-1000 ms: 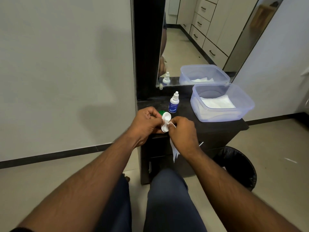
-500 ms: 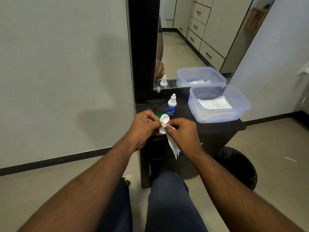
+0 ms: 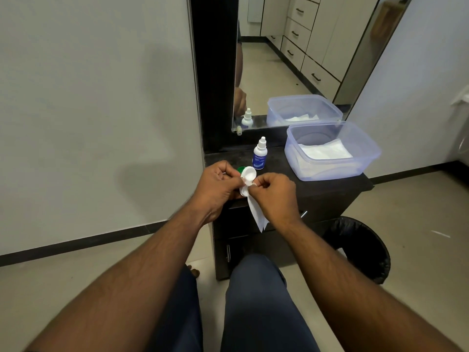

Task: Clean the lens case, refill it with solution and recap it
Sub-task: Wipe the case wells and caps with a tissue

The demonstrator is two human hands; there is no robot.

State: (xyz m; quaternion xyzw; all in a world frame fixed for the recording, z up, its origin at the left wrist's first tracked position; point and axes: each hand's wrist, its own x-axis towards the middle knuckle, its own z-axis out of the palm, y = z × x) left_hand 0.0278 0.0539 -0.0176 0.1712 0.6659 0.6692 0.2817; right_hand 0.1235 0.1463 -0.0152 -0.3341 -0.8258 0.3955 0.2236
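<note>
Raised over the cabinet (image 3: 330, 189) edge, the white lens case (image 3: 247, 179) is gripped by the curled fingers of the left hand (image 3: 217, 185). A tissue (image 3: 256, 212) is pinched against it by the right hand (image 3: 275, 196), its tail hanging below that grip. Just beyond the hands, the solution bottle (image 3: 259, 154) is seen standing, a green cap (image 3: 240, 169) beside it.

white lens case (image 3: 247, 179), green cap (image 3: 240, 169), blue-labelled white bottle (image 3: 259, 158), black cabinet (image 3: 317, 189)

The left hand (image 3: 215, 185) holds a white plastic two-well lens case (image 3: 247, 179) upright over a black cabinet top (image 3: 327, 185). The right hand (image 3: 275, 196) pinches a white tissue (image 3: 256, 214) against it. A small white solution bottle (image 3: 259, 158) stands behind, beside a clear plastic tub (image 3: 368, 153).
</note>
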